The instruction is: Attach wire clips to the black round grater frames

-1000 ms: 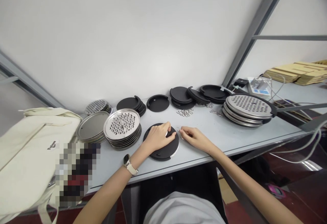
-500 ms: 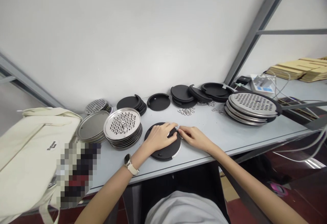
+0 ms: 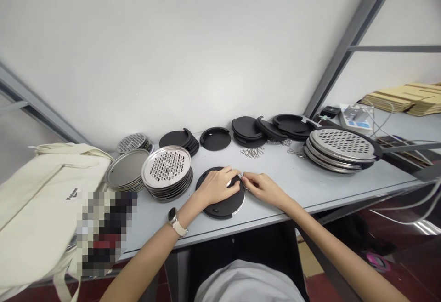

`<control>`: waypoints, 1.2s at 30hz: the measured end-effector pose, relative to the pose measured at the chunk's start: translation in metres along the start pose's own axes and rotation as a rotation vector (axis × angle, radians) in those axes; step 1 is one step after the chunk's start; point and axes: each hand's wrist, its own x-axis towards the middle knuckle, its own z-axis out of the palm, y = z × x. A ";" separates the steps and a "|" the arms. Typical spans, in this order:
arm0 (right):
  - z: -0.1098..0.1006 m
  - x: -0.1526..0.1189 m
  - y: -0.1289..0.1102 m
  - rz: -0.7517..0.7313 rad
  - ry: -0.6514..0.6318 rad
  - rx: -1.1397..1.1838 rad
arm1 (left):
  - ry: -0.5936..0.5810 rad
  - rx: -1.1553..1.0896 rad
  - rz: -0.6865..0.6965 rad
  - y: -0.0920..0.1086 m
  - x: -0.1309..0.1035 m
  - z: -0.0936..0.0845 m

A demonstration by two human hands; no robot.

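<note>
A black round disc [image 3: 225, 207] with a pale metal rim showing at its lower right lies on the table in front of me. My left hand [image 3: 217, 186] rests across its top, holding it against the table, thumb and forefinger apart and curved toward its right edge. At that edge my right hand [image 3: 259, 185] is closed in a pinch on a small shiny metal wire clip [image 3: 240, 176], mostly hidden by the fingertips. Similar bent wire clips [image 3: 252, 152] lie in a loose heap beyond the hands.
Stacked metal grater discs [image 3: 167, 168] and plain metal discs [image 3: 126, 168] stand at left, beside a cream bag [image 3: 37, 201]. Black round holders [image 3: 215, 139] line the wall. More perforated metal discs [image 3: 344, 145] are piled at right, near a grey frame post [image 3: 351, 31].
The view has shifted slightly. Both hands stay at the black disc's right edge, with only slight finger movement.
</note>
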 end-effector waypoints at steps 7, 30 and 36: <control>0.001 -0.001 0.003 0.008 -0.002 0.024 | -0.007 -0.021 0.009 0.000 -0.001 0.000; -0.001 -0.002 -0.002 -0.022 -0.004 -0.009 | -0.005 -0.006 0.018 -0.001 -0.001 0.001; -0.001 -0.003 -0.002 -0.029 -0.008 0.011 | -0.016 0.012 0.023 -0.001 -0.001 0.000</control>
